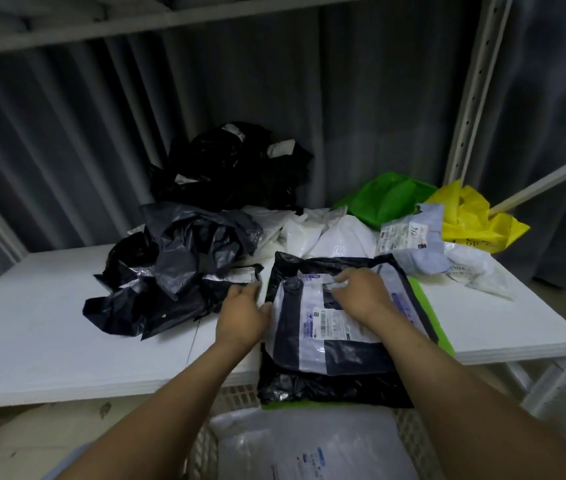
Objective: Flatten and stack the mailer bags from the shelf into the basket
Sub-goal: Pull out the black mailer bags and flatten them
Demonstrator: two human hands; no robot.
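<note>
While our open left grip (243, 313) touches the dark mailer (326, 355) and our open right grip (361, 292) presses it, crumpled black bags (177, 258) crowd alongside.

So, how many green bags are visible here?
2: a crumpled green bag back right, beside the yellow bag; a flat green bag under the dark mailer in front. Others may be hidden.

1. My left forearm (170, 393) is bare and reaches forward from the lower left.
2. My left hand (243, 313) lies palm down, its fingers stretched forward, loose and close together, the thumb out to the right.
3. My right forearm (465, 375) is bare and comes in from the lower right.
4. My right hand (361, 292) is palm down, knuckles raised and fingers bent with the tips pointing down; whether they pinch or only press I cannot tell.
5. My hands are near each other but apart.
</note>
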